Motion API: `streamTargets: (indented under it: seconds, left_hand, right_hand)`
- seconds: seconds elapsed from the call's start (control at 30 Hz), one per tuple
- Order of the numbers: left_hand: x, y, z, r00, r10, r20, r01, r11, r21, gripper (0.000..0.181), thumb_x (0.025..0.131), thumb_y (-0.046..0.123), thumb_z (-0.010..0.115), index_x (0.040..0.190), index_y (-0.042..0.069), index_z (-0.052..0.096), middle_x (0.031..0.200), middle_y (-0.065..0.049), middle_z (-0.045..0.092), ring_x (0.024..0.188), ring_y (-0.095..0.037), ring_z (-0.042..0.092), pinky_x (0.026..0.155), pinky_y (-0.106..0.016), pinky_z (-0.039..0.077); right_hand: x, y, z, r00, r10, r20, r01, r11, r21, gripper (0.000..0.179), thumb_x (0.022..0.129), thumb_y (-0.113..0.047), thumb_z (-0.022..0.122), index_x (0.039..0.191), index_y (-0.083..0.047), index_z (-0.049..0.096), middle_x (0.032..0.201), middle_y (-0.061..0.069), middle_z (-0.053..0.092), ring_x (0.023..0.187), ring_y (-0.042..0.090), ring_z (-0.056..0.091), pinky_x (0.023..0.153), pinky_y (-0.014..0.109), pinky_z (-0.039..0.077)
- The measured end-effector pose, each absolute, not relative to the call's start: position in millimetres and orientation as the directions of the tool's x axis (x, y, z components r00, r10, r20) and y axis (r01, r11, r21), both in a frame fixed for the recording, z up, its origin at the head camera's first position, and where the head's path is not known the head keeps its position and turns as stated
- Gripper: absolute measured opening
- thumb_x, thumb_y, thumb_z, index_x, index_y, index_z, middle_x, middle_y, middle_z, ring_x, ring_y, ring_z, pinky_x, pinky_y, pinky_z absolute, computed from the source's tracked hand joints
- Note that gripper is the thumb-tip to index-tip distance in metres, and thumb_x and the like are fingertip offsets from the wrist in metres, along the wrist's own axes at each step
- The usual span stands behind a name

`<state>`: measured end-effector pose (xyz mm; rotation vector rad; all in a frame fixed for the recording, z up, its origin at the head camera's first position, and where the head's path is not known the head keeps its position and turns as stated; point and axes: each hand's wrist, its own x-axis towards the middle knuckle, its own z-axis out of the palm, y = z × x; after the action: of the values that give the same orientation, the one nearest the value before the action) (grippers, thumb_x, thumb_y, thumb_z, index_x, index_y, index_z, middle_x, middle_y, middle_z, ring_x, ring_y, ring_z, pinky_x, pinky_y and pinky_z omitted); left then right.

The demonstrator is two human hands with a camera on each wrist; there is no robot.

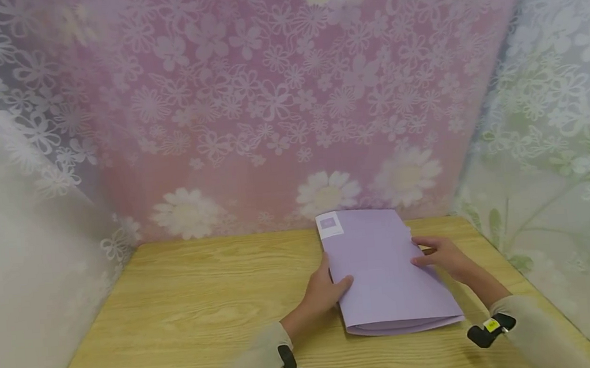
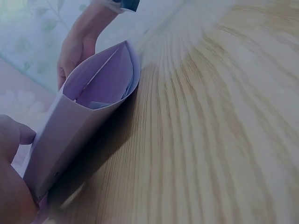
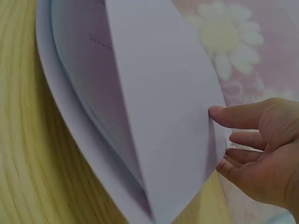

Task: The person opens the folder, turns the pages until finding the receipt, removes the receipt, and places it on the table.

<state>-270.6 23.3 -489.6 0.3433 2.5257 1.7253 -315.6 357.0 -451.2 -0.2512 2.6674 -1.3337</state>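
A light purple file folder (image 1: 386, 281) is tilted a little up from the table, with a white label (image 1: 331, 225) at its far left corner. My left hand (image 1: 324, 290) grips its left side, the thumb over the cover and the other fingers mostly hidden. At the opposite edge, my right hand (image 1: 443, 256) pinches the cover between thumb and fingers. The folder (image 2: 70, 130) gapes at its near end in the left wrist view, showing sheets inside. From the right wrist, the parted covers of the folder (image 3: 163, 93) reveal a clear inner sleeve (image 3: 84, 60).
Under the folder is a wood-grain table (image 1: 206, 306). A pink flowered curtain (image 1: 269, 122) hangs along its back edge, close to the folder's far end. Pale patterned curtains stand at the left (image 1: 23, 228) and right (image 1: 560, 186).
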Motion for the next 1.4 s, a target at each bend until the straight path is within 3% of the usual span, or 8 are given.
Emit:
streamTargets:
  seconds: [0.17, 0.87, 1.1, 1.4]
  left_hand:
    - [-268.1, -10.6, -489.7, -0.973, 0.212, 0.094, 0.171, 0.378, 0.91, 0.093, 0.099, 0.035, 0.067, 0.162, -0.003, 0.01, 0.167, -0.022, 0.023, 0.154, -0.035, 0.029, 0.124, -0.049, 0.031]
    - [-250.6, -122.9, -488.6, -0.988, 0.14, 0.057, 0.117, 0.462, 0.879, 0.093, 0.096, 0.035, 0.07, 0.16, -0.006, 0.016, 0.166, -0.024, 0.023, 0.152, -0.042, 0.029, 0.121, -0.054, 0.033]
    - [-251.1, -138.1, -493.5, -0.986, 0.165, 0.033, 0.106, 0.455, 0.884, 0.093, 0.097, 0.032, 0.071, 0.16, -0.007, 0.014, 0.167, -0.025, 0.02, 0.153, -0.042, 0.025, 0.122, -0.055, 0.03]
    - [-251.6, -144.1, -493.5, -0.965, 0.26, 0.026, 0.169, 0.545, 0.821, 0.088, 0.101, 0.034, 0.063, 0.16, -0.008, 0.012, 0.169, -0.026, 0.011, 0.156, -0.041, 0.015, 0.126, -0.056, 0.022]
  right_hand:
    - [-315.2, 325.7, -451.6, -0.971, -0.232, -0.061, -0.082, 0.558, -0.826, 0.076, 0.091, -0.015, 0.078, 0.152, 0.009, 0.039, 0.155, 0.036, 0.037, 0.136, 0.053, 0.048, 0.099, 0.047, 0.056]
    - [-313.7, 235.5, -475.3, -0.898, -0.438, 0.036, -0.228, 0.393, -0.891, 0.07, 0.09, -0.006, 0.077, 0.147, 0.013, 0.043, 0.15, 0.037, 0.044, 0.134, 0.053, 0.05, 0.096, 0.038, 0.059]
    - [-314.0, 225.7, -477.0, -0.874, -0.484, 0.052, -0.303, 0.456, -0.837, 0.072, 0.09, -0.008, 0.078, 0.148, 0.014, 0.041, 0.152, 0.035, 0.042, 0.135, 0.052, 0.049, 0.105, 0.051, 0.053]
    - [-315.6, 231.7, -484.3, -0.838, -0.542, 0.056, -0.386, 0.517, -0.764, 0.075, 0.09, -0.013, 0.079, 0.147, 0.016, 0.04, 0.155, 0.036, 0.035, 0.139, 0.053, 0.043, 0.106, 0.051, 0.05]
